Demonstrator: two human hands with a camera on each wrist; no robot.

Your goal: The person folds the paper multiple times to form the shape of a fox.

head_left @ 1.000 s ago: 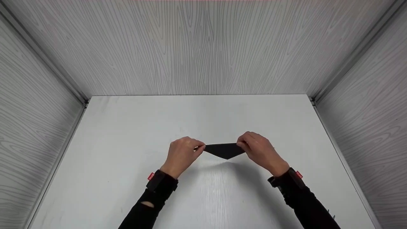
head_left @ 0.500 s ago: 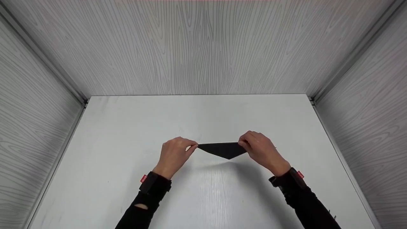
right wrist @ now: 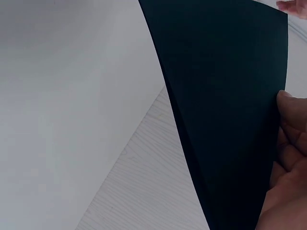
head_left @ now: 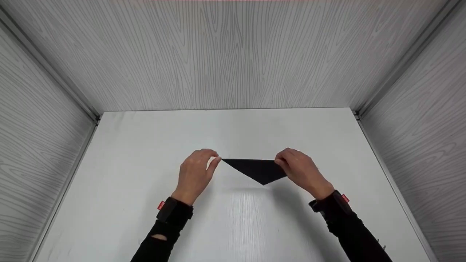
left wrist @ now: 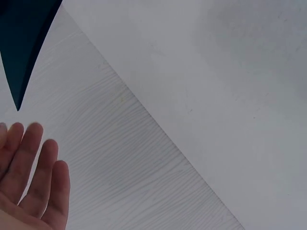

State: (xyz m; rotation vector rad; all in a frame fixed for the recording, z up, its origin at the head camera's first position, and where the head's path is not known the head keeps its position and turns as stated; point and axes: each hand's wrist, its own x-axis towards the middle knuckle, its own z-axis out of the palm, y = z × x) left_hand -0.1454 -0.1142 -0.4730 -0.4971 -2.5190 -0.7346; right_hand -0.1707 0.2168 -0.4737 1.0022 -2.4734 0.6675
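Note:
A dark sheet of paper [head_left: 255,169], folded into a triangle, is held up above the table with its broad corner pointing toward me. My right hand [head_left: 300,171] pinches it by the right part of its fold; in the right wrist view the thumb [right wrist: 290,106] presses against the edge of the dark paper [right wrist: 225,96]. My left hand [head_left: 196,172] is at the sharp left corner, fingers and thumb spread apart. The left wrist view shows the fingers of the left hand [left wrist: 33,177] fairly straight, a small gap below the pointed tip of the paper [left wrist: 21,72].
The white table top [head_left: 153,145] lies beneath both hands and bears their shadows. Grey wood-grain panels stand at the back [head_left: 225,54], left [head_left: 40,127] and right [head_left: 418,120]. A black strap with a red tag is on each wrist.
My left hand has slid leftward along the fold to the corner and let go of the paper. More of the triangle shows now. The right hand keeps its pinch, shifting slightly right.

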